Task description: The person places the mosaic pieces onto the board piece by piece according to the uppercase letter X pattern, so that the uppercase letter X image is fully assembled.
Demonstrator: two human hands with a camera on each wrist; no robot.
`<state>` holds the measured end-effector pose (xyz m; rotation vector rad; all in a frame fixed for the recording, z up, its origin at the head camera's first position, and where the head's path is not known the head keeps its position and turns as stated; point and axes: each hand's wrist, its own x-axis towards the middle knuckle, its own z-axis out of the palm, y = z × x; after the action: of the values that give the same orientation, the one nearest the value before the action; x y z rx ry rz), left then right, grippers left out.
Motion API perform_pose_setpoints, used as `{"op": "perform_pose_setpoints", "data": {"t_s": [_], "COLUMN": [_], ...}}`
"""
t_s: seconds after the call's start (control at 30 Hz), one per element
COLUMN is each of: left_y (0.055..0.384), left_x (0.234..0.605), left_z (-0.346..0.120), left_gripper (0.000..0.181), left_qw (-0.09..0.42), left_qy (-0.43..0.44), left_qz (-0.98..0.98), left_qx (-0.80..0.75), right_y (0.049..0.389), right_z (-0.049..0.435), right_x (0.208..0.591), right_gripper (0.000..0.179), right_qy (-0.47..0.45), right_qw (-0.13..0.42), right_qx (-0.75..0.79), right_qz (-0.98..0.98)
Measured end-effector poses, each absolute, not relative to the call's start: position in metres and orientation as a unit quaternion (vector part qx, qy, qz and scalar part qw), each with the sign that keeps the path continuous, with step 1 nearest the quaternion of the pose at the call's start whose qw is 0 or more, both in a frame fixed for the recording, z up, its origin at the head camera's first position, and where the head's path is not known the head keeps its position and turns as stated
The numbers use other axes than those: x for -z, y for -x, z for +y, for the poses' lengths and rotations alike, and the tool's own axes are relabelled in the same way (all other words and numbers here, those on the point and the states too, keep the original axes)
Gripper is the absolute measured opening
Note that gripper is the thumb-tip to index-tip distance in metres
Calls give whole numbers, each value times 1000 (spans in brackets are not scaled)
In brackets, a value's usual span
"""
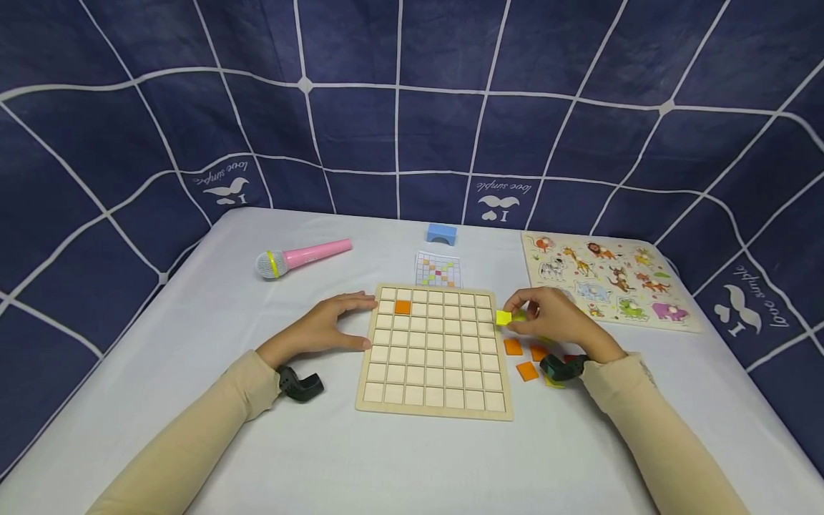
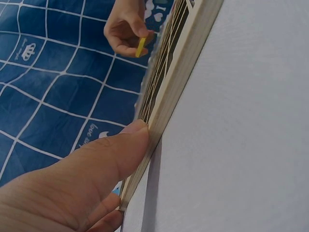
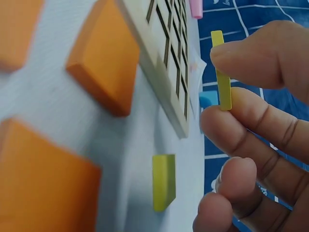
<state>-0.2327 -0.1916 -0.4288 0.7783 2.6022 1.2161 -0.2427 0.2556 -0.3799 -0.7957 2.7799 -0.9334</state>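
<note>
A wooden grid board (image 1: 425, 354) lies in the middle of the table, with one orange tile (image 1: 402, 307) in its upper left part. My left hand (image 1: 325, 325) rests at the board's left edge, thumb and fingertips against the rim; the left wrist view shows the thumb (image 2: 116, 147) on the side. Just right of the board, my right hand (image 1: 547, 315) pinches a yellow tile (image 3: 222, 72) between thumb and fingers, raised above the table. Loose orange tiles (image 1: 527, 370) lie below that hand, and a yellow-green tile (image 3: 163, 182) stands out beneath it in the right wrist view.
Behind the board lies a printed pattern card (image 1: 438, 270), with a blue arch block (image 1: 441, 234) beyond it. A pink toy microphone (image 1: 302, 259) is at the back left. An animal puzzle board (image 1: 611, 282) occupies the back right. More tiles are partly hidden by the right wrist.
</note>
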Motion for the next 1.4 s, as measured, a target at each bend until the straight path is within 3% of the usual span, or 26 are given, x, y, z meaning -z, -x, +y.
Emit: {"op": "perform_pose_setpoints", "data": {"t_s": [1.4], "left_y": [234], "left_x": [429], "left_z": [-191], "left_gripper": [80], "left_qw": [86], "left_qy": [-254], "left_qz": [871], "left_qx": [-411], "right_y": [278], "right_z": [198], "right_x": [384], "right_gripper": [15], "right_qy": [268], "right_qw": [109], "right_qx": [308], "right_qz": [907]}}
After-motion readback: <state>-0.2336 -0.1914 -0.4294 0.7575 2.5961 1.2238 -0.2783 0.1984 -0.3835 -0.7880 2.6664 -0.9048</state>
